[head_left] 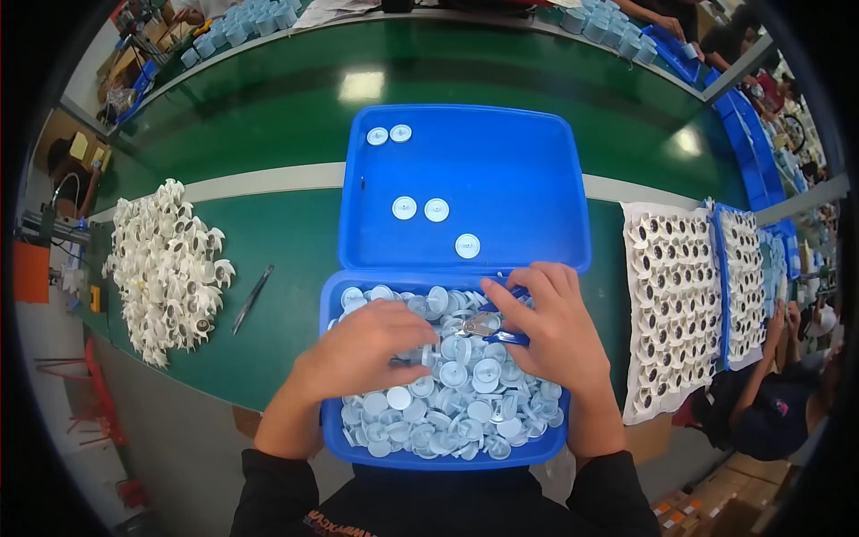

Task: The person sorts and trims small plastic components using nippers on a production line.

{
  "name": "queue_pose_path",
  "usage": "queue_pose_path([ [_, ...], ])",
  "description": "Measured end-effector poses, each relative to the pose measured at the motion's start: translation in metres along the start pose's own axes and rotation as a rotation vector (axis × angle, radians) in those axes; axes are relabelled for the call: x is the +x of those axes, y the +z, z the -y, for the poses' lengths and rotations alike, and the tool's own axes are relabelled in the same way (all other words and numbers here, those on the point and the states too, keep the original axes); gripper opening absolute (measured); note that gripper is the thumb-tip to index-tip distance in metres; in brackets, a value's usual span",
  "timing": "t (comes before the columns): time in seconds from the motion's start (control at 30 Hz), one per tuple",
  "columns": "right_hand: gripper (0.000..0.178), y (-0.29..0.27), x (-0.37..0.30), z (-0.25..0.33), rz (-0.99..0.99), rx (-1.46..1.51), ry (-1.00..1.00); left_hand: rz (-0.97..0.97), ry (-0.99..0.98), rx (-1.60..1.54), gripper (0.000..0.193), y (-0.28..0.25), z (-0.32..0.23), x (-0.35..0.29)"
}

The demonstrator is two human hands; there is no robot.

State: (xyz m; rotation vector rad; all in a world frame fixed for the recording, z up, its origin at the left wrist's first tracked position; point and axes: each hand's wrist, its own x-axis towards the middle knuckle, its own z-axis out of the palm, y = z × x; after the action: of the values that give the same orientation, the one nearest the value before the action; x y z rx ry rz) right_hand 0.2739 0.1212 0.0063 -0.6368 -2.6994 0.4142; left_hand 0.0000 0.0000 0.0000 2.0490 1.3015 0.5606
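Note:
My right hand (559, 336) grips a pair of nippers (483, 327) with blue handles, their metal jaws pointing left. Facing it, my left hand (371, 345) has its fingers and thumb curled around a pale blue round plastic part (429, 355), mostly hidden by the fingers. Both hands are over a blue bin (333, 434) heaped with pale blue round plastic parts (465, 416), some showing a raised stem. Beyond it, touching its far edge, a shallow blue tray (510, 170) holds several pale discs (436, 210), spread apart.
Left on the green table (286, 210) lie a pile of white pronged parts (165, 268) and tweezers (254, 300). To the right, white parts with dark round centres stand in rows on a white sheet (633, 394). Pale blue cups (242, 27) line the far edge; other people work around.

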Motion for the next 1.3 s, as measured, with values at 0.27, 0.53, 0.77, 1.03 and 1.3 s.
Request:
queue_pose_path([
  [0.27,0.081,0.005,0.006,0.001,-0.103,0.069,-0.012,-0.485,0.095,-0.315,0.042,-0.005,0.009,0.008],
  [0.53,0.081,0.012,0.007,0.006,-0.147,0.233,0.021,-0.54,0.11,-0.411,0.046,0.017,0.006,0.013],
  [0.77,0.08,0.015,0.004,0.006,-0.126,0.302,0.033,-0.532,0.133,-0.415,0.049,0.022,0.007,0.015],
  [1.03,0.067,0.016,0.007,0.008,-0.145,0.25,-0.023,-0.532,0.149,-0.402,0.049,0.021,0.004,0.013],
  [1.3,0.048,0.02,0.008,0.009,-0.191,0.156,-0.034,-0.526,0.078,-0.405,0.042,0.019,0.002,0.011],
])
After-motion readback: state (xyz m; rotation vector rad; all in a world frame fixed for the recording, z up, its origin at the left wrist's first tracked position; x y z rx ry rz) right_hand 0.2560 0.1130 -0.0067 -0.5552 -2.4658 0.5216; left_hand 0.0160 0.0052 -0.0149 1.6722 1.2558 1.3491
